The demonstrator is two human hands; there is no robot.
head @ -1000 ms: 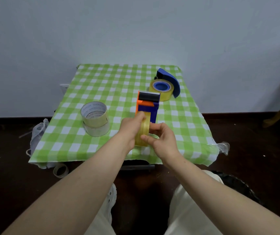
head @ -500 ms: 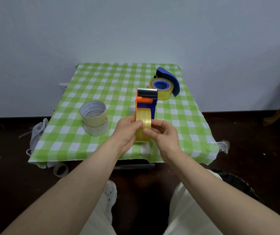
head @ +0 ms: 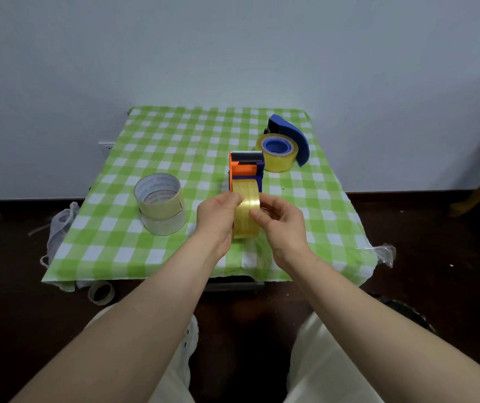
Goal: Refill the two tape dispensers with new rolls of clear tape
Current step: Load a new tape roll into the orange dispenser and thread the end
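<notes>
Head view is showing my left hand (head: 218,216) gripping the side of the orange-and-blue handheld tape dispenser (head: 244,173) while my right hand (head: 281,221) is pinching at the yellowish clear tape roll (head: 246,212) seated in it, above the near edge of the green checked tablecloth (head: 174,146). I am judging that I am hunting for the tape's free end; picking it with a fingernail and keeping the dispenser steady should be helping. A second blue dispenser (head: 294,138) is lying loaded farther back, and two stacked spare rolls (head: 160,203) are sitting at my left.
</notes>
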